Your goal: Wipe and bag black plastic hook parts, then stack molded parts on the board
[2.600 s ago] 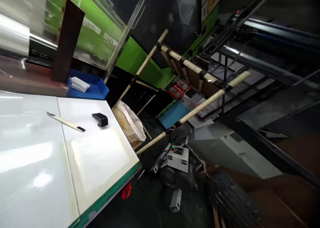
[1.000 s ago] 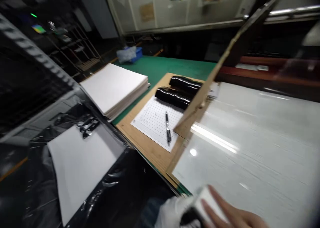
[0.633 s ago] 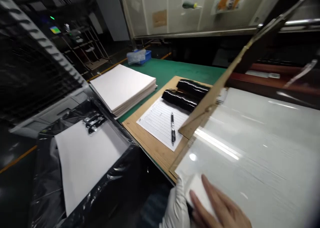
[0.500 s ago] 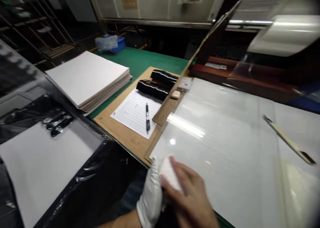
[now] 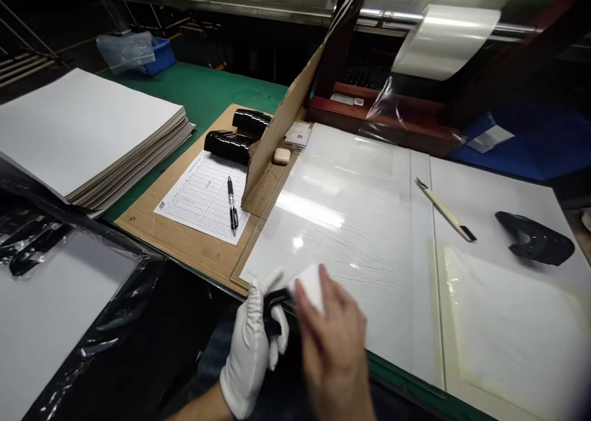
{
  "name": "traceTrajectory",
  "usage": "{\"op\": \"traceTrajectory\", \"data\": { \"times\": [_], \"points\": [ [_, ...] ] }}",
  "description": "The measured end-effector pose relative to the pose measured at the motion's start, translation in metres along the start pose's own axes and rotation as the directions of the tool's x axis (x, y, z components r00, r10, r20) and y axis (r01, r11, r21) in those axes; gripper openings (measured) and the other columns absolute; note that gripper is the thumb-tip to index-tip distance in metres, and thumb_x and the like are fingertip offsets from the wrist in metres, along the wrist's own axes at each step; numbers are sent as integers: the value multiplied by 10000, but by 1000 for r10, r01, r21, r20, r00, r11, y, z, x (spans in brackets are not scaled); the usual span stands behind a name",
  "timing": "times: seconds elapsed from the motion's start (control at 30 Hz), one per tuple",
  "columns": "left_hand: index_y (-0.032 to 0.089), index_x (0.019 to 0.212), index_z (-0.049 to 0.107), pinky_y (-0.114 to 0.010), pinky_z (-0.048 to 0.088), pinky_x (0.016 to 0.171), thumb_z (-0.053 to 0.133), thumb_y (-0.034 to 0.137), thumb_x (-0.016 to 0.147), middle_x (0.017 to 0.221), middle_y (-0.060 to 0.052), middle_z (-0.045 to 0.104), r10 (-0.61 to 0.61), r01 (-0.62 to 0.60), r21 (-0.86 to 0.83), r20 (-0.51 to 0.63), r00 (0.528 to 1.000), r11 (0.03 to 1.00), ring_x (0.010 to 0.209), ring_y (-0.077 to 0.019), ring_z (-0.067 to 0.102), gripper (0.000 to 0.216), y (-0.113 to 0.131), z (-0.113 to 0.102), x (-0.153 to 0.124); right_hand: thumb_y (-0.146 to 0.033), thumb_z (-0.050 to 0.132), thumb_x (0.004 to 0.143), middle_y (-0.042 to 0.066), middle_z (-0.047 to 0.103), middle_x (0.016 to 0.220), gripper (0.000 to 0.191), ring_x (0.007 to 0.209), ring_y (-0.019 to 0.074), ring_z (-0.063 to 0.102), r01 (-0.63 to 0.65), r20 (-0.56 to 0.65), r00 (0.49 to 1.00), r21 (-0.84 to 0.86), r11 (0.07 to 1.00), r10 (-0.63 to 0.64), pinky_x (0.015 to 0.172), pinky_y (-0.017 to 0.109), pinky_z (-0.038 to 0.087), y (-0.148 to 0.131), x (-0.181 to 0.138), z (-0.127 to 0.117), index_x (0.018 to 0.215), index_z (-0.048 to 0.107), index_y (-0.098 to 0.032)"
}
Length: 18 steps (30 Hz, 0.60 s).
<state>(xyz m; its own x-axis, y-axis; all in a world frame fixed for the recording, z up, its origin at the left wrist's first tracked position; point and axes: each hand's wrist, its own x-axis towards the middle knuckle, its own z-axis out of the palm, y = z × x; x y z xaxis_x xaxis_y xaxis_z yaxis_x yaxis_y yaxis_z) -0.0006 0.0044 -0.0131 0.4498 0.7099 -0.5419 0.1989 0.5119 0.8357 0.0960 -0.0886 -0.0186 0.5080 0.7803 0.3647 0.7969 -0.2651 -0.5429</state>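
Lower centre of the frame, at the counter's (image 5: 221,95) near edge, the gloved left hand (image 5: 252,347) curls its fingers round a small black part (image 5: 276,301). The bare right hand (image 5: 335,353) pinches a white pad (image 5: 310,284) against it. A firm grip and light, even strokes would serve best.

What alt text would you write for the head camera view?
A gloved left hand holds a black part while the bare right hand presses a white pad on it, at the edge of a glossy white board. A pen lies on a printed form.
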Motion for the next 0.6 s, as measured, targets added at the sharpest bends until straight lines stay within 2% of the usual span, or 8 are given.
{"op": "traceTrajectory", "data": {
  "times": [0.1, 0.2, 0.33, 0.4, 0.47, 0.53, 0.6],
  "points": [
    [171, 1357, 630, -185, 351, 359, 406, 752, 929, 579, 15, 573, 17, -17, 8, -27, 1000, 1000, 391, -88, 407, 756, 2, 3, -2, -17, 451, 950, 197, 377, 1586, 599, 1356, 396, 430, 8, 3, 1000, 3, 1000, -8, 880, 578, 487, -5, -4, 2, 1496, 473, -264],
    [185, 1416, 569, -165, 322, 349, 402, 747, 934, 521, 52, 510, -52, 51, -11, -13, 999, 999, 365, -80, 377, 759, 3, 6, -5, -58, 461, 976, 190, 386, 1582, 564, 1347, 399, 432, -91, -45, 995, -63, 994, 88, 867, 597, 486, -7, -5, 4, 1494, 473, -282],
    [148, 1307, 632, -174, 345, 345, 581, 700, 872, 589, 30, 583, 21, -18, 50, -46, 999, 999, 376, -79, 414, 705, 2, 7, -4, -26, 464, 955, 154, 367, 1603, 609, 1365, 371, 435, -50, -36, 998, -45, 998, 48, 899, 569, 492, -2, -5, 7, 1494, 475, -309],
    [137, 1327, 599, -164, 309, 333, 528, 681, 915, 555, 46, 555, -1, 0, 85, 10, 1000, 996, 352, -72, 387, 685, 4, 4, -4, -60, 469, 973, 134, 410, 1582, 551, 1341, 376, 460, -93, -73, 993, -85, 992, 87, 906, 600, 486, 7, -4, 3, 1446, 537, -332],
    [126, 1353, 570, -153, 268, 330, 422, 669, 969, 510, 61, 516, -40, 30, 110, 95, 995, 993, 326, -65, 355, 682, 13, -2, -3, -157, 487, 1007, 108, 431, 1573, 458, 1341, 377, 475, -171, -82, 983, -52, 984, 166, 922, 632, 493, 16, -3, -7, 1406, 580, -362],
    [119, 1371, 560, -149, 262, 341, 386, 656, 988, 502, 56, 520, -59, 36, 130, 183, 981, 991, 318, -60, 345, 683, 26, -12, -3, -303, 523, 1022, 78, 458, 1556, 413, 1360, 351, 497, -287, 19, 958, 130, 949, 287, 946, 596, 537, 21, 0, -21, 1426, 554, -379],
    [117, 1411, 538, -148, 245, 344, 389, 642, 994, 462, 58, 505, -94, 50, 157, 281, 955, 986, 299, -56, 307, 687, 41, -23, -4, -445, 528, 1018, 52, 528, 1499, 436, 1347, 309, 543, -450, 267, 890, 371, 812, 370, 954, 508, 583, 23, 5, -38, 1448, 528, -371]
  ]
}}
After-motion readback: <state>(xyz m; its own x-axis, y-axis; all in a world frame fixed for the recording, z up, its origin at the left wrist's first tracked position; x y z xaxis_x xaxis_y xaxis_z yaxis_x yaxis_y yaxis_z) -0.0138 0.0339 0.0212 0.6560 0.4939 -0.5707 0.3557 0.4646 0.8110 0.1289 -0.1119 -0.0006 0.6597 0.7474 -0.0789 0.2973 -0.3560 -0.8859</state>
